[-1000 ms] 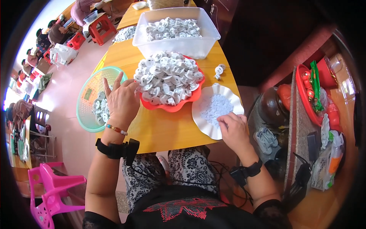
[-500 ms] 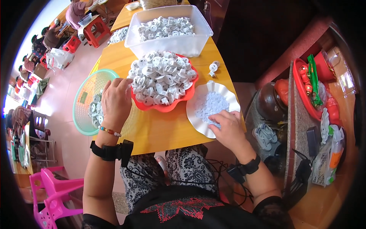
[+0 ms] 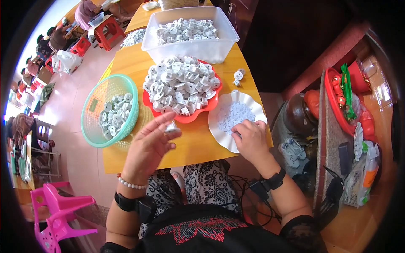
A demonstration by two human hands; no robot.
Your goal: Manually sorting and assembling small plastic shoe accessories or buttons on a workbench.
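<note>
My left hand point(image 3: 152, 145) is turned palm-up in front of the red scalloped bowl point(image 3: 147, 102). Its fingers hold one white round plastic part point(image 3: 171, 127). The bowl is heaped with similar white plastic parts point(image 3: 180, 84). My right hand point(image 3: 253, 141) rests over the near edge of a white wavy-rimmed plate point(image 3: 217, 134), thumb and fingers pinched together. Whatever they pinch is hidden. Small flat pale-blue pieces point(image 3: 237, 114) lie on that plate. On the left, a green mesh basket point(image 3: 89, 126) contains more white parts point(image 3: 116, 116).
A clear plastic bin point(image 3: 190, 52) of white parts stands behind the bowl. Loose white parts point(image 3: 238, 76) lie near the table's right edge. A pink plastic chair point(image 3: 63, 206) is at lower left. Right of the table, a ledge carries a red tray point(image 3: 331, 99). Other people sit farther off.
My left hand has moved from the basket's right rim toward me and to the right, turning palm-up with a white plastic part in its fingers. My right hand has pinched its fingers closer together over the plate.
</note>
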